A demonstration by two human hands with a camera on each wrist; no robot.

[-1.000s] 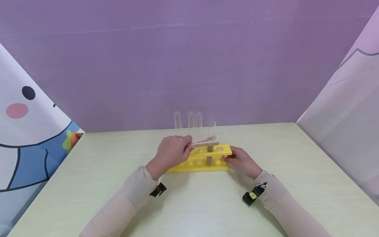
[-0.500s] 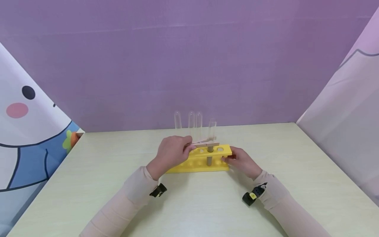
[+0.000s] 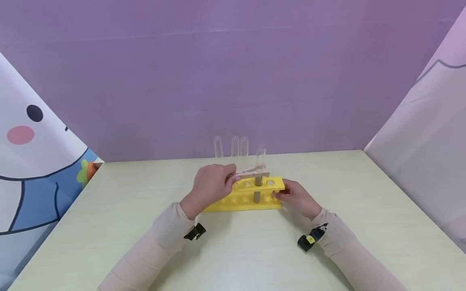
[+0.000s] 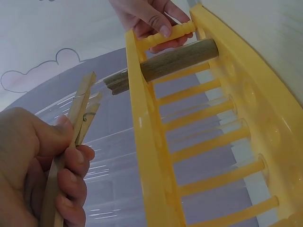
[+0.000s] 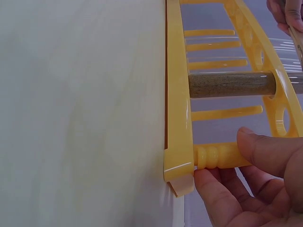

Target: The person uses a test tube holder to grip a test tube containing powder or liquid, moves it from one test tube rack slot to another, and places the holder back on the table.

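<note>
My left hand (image 3: 211, 184) pinches a wooden test tube clamp (image 4: 78, 111) between thumb and curled fingers. The clamp's tips reach the upper part of a glass test tube (image 5: 232, 85) partly filled with a grey-brown grainy material. In the head view they appear to lie on either side of the glass, just above the rack. That tube stands upright through a hole in a yellow test tube rack (image 3: 240, 207). At the rack's right end, my right hand (image 3: 300, 198) grips the ridged end post (image 5: 220, 155) with thumb and fingers. My left hand hides the rack's upper left part.
Three clear test tubes (image 3: 218, 147) stand rounded end up along the rack's back. A pale tabletop (image 3: 251, 250) lies under the rack. Behind rises a purple backdrop (image 3: 233, 81), with printed cloth panels (image 3: 426, 137) at both sides.
The clamp in my left hand has risen very slightly against the tube. My right hand and the rack stay in place.
</note>
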